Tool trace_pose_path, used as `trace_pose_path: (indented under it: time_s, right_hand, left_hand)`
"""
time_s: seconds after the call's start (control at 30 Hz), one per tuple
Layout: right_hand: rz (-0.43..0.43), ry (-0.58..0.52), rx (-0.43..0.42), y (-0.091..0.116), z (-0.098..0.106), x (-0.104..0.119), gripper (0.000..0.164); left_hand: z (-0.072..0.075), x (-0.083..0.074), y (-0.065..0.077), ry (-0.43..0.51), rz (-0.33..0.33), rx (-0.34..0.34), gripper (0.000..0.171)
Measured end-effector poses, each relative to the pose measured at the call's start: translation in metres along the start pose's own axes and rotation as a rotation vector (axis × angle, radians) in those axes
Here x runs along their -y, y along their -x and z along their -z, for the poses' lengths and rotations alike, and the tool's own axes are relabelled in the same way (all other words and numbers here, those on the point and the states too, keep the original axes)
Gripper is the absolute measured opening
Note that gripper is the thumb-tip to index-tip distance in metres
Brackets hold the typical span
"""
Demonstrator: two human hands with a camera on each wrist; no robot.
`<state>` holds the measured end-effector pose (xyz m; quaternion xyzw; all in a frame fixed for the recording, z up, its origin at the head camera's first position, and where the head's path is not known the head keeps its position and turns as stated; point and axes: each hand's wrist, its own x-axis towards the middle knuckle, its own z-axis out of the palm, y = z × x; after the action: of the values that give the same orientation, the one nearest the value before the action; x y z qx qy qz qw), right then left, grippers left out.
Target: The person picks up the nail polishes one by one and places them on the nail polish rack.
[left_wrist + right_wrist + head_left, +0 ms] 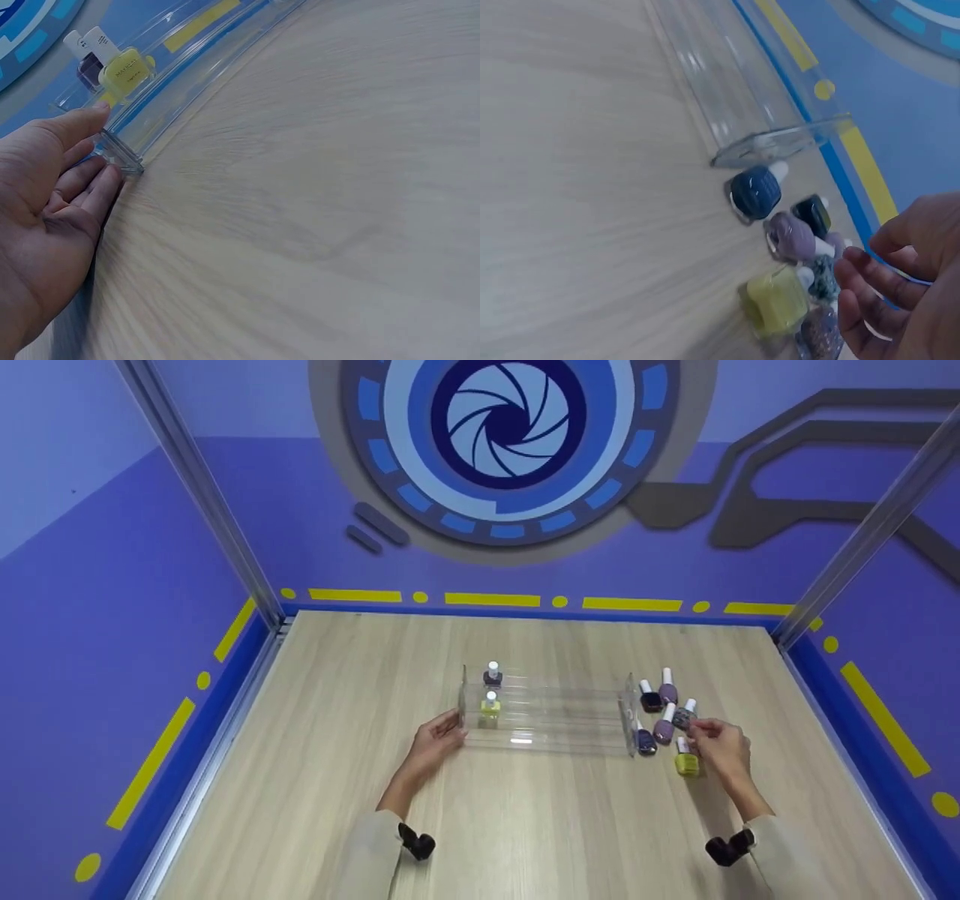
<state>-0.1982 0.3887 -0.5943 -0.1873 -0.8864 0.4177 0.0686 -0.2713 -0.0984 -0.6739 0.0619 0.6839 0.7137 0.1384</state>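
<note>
A clear tiered acrylic rack [551, 727] stands on the table. My left hand [435, 742] holds its left end, the thumb [86, 120] at the panel's edge and the other fingers curled against its side. Near that end, a dark nail polish bottle [492, 675] and a yellow nail polish bottle [490, 708] stand upright on separate tiers. My right hand [721, 746] hovers over the loose bottles, fingertips bent and nothing visible between them. Nearest to it are a glittery polish bottle [682, 719] and a yellow polish bottle [686, 765].
Beyond the rack's right end lie a navy bottle [645, 742], a dark bottle [650, 699] and two lilac bottles, one nearer [664, 730] and one farther back [668, 691]. A second glittery bottle [820, 331] shows in the right wrist view. Blue walls enclose the wooden table [525, 825].
</note>
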Motion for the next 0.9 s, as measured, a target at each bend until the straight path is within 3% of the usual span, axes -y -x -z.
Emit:
trace_pose_path:
  time_s: [0.3, 0.7, 0.9]
  right_hand:
    - [-0.017, 0.251, 0.025, 0.006, -0.001, -0.012, 0.031]
    - [0.093, 0.393, -0.011, 0.004, -0.016, -0.012, 0.027]
    - [0.093, 0.442, 0.053, 0.003, -0.021, -0.009, 0.026]
  left_hand:
    - [-0.003, -0.003, 0.0, -0.027, 0.007, -0.005, 0.059]
    - [-0.003, 0.0, 0.0, -0.013, 0.018, -0.013, 0.06]
    - [-0.001, 0.001, 0.0, -0.012, 0.01, -0.018, 0.059]
